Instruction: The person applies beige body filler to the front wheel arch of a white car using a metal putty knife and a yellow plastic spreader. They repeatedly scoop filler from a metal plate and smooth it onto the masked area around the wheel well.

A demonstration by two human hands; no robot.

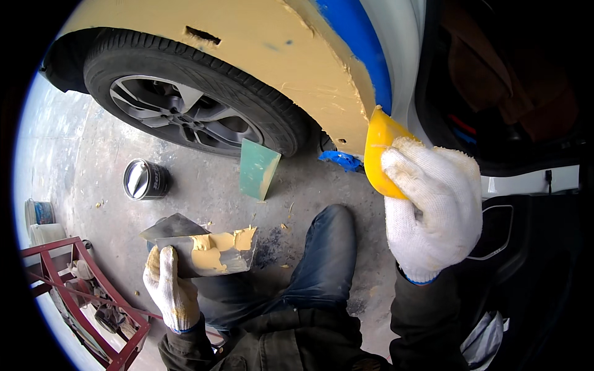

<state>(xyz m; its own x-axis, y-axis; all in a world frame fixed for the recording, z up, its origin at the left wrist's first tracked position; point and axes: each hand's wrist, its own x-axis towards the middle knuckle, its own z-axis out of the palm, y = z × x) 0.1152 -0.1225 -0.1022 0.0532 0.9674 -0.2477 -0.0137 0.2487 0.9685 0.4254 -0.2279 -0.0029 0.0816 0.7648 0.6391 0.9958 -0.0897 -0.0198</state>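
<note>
A curved car panel (278,68) coated in tan body filler stretches across the top, beside a blue strip (365,52) at its right edge. My gloved right hand (436,207) grips a yellow spreader (375,145), whose upper corner reaches the panel's edge by the blue strip. Lower left, my gloved left hand (170,290) pinches a flat grey plate (184,258) at its left end. Tan filler (211,252) lies in patches on that plate. Behind it shows a dark pointed sheet (176,225); whether my hand holds this too I cannot tell.
The wheel (185,114) sits under the panel. On the concrete floor are a dark can (146,179) and a green sheet (255,170) near the tyre. A red metal frame (93,290) stands lower left. Crumpled blue tape (341,161) hangs at the panel's bottom; a car door opening is right.
</note>
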